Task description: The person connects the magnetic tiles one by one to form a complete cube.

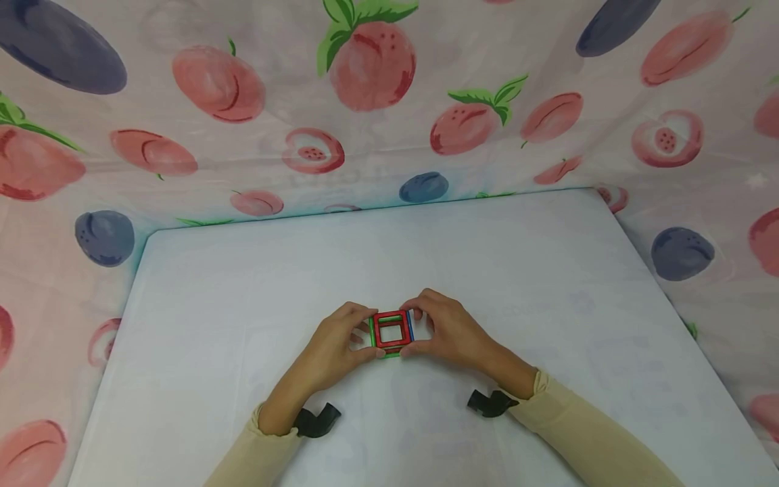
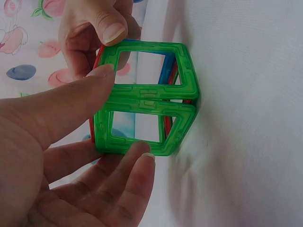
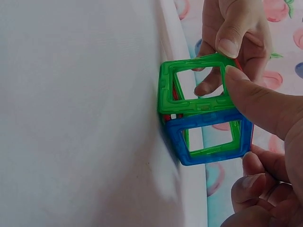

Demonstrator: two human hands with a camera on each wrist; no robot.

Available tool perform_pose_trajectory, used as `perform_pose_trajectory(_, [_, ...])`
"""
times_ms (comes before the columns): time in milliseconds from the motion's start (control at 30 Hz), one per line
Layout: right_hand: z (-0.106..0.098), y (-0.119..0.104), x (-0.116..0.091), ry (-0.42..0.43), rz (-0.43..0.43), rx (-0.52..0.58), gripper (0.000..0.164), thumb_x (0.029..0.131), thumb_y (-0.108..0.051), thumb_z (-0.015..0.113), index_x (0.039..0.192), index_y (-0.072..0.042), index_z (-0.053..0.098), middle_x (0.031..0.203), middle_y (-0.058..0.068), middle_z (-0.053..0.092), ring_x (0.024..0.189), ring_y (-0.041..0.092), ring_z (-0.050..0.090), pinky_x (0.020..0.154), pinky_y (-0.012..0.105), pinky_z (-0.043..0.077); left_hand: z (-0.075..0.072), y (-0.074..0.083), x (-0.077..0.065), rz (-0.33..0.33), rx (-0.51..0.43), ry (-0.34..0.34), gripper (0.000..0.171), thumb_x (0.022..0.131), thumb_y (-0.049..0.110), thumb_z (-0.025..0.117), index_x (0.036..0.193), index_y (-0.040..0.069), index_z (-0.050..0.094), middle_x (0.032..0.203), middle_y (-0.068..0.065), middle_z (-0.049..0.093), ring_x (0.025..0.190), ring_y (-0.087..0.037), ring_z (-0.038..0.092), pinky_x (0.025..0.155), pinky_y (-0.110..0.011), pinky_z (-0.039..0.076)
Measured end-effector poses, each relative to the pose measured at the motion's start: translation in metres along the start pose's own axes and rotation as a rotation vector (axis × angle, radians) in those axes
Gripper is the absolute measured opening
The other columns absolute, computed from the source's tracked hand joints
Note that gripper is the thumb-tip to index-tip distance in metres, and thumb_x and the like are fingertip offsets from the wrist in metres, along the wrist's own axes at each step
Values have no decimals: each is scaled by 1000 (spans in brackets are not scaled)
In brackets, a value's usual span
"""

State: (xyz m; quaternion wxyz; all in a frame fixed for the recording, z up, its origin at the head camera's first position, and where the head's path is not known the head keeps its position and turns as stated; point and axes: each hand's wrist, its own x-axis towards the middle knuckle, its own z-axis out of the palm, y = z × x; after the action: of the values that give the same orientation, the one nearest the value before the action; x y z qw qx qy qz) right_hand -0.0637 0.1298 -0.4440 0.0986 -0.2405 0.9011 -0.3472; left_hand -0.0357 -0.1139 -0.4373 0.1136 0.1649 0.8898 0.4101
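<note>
A small cube of square magnetic tile frames [image 1: 391, 315] stands on the white table, between both hands. Its top is a red frame; green frames [image 2: 147, 93] and a blue frame [image 3: 208, 116] form sides, and red shows at the bottom. My left hand [image 1: 335, 345] grips the cube's left side, thumb at the near top corner and fingers at the far side. From the right, my right hand [image 1: 449, 333] pinches it likewise, its thumb at the near corner and fingertips at the far upper edge. Each tile is open in the middle.
The white tabletop [image 1: 255, 284] spreads around the hands. A fruit-print cloth [image 1: 377, 135] hangs behind it and along both sides. Black straps [image 1: 318, 421] show at the wrists, by beige sleeves [image 1: 590, 426].
</note>
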Motion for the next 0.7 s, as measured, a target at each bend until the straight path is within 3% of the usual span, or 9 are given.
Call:
perform_pose_trajectory(467, [-1, 4, 1, 1, -39, -38, 66, 68, -41, 95, 124, -20, 66, 99, 0, 59, 81, 18, 53, 64, 22, 43, 0, 0, 1, -3, 2, -5, 63, 82, 20, 87, 137, 5, 61, 124, -3, 62, 100, -19, 67, 89, -37, 58])
perform_pose_trajectory(700, [-5, 7, -1, -8, -44, -31, 75, 70, -44, 94, 134, -19, 62, 104, 0, 60, 78, 18, 54, 65, 22, 45, -1, 1, 0, -3, 12, 4, 69, 82, 24, 88, 141, 4, 59, 128, -4, 61, 104, -20, 67, 87, -36, 58])
